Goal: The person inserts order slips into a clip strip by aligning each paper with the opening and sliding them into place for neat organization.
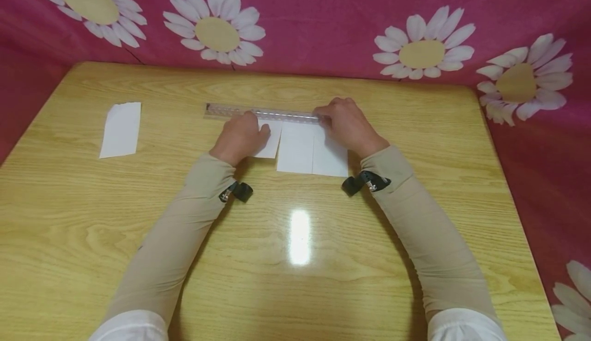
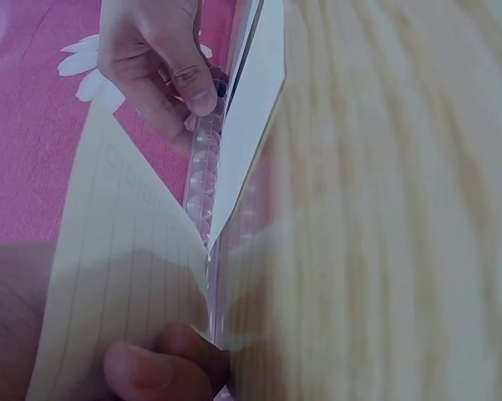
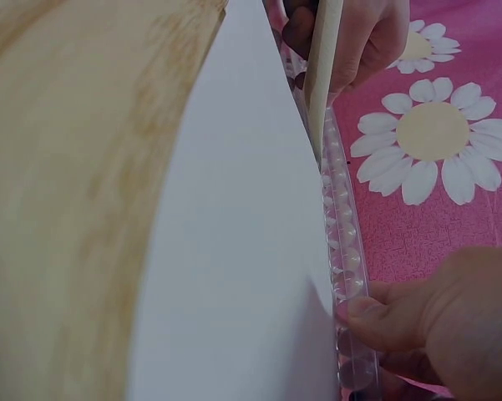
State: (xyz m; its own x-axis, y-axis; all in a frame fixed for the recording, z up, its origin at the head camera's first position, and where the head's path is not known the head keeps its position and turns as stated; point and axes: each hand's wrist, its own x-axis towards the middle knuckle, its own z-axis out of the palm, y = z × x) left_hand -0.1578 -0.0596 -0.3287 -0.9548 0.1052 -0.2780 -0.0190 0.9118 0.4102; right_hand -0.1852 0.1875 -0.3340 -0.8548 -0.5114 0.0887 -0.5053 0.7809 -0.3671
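My left hand (image 1: 242, 137) pinches a lifted paper strip (image 2: 121, 217) between thumb and fingers, right by the clear plastic ruler (image 1: 268, 115). Faint ruled lines show on this strip in the left wrist view. It slants away from the rest of the white paper (image 1: 295, 148), with a narrow gap between them. My right hand (image 1: 346, 123) grips the ruler near its right end, its thumb on top in the right wrist view. The ruler lies along the far edge of the paper. A thin vertical line crosses the paper left of my right hand.
A separate white paper piece (image 1: 121, 131) with a ragged top edge lies at the left on the wooden table (image 1: 231, 269). Beyond the table's far edge hangs a magenta cloth (image 1: 318, 28) with white daisies.
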